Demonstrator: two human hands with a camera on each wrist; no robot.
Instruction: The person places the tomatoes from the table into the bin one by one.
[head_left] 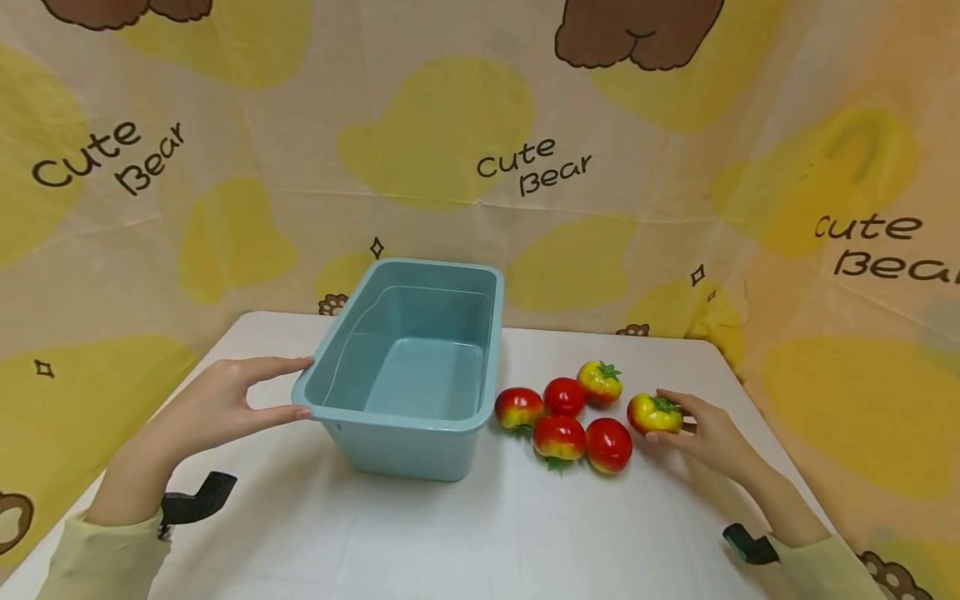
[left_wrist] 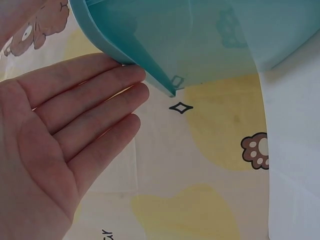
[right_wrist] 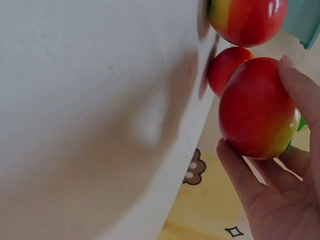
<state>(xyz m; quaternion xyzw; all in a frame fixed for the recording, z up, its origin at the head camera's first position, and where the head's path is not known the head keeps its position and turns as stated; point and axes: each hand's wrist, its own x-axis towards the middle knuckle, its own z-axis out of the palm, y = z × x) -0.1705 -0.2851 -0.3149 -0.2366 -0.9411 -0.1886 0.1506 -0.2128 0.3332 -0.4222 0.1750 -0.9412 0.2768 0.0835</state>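
Observation:
A light blue plastic bin (head_left: 401, 423) stands upright on the white table. My left hand (head_left: 217, 408) is at its near left corner, thumb and index fingertips touching the rim. In the left wrist view the fingers of the left hand (left_wrist: 75, 120) are straight, fingertips along the bin's edge (left_wrist: 105, 42). At the right, my right hand (head_left: 712, 433) grips a round red-and-yellow toy fruit (head_left: 651, 414) with a green leafy top. The right wrist view shows thumb and fingers around that fruit (right_wrist: 257, 107), which appears raised off the table.
Several similar fruits lie in a cluster between the bin and my right hand, among them a red one (head_left: 609, 446) and a yellow-topped one (head_left: 599, 382). Behind the white table (head_left: 525, 533) hangs a patterned cloth (head_left: 442, 225).

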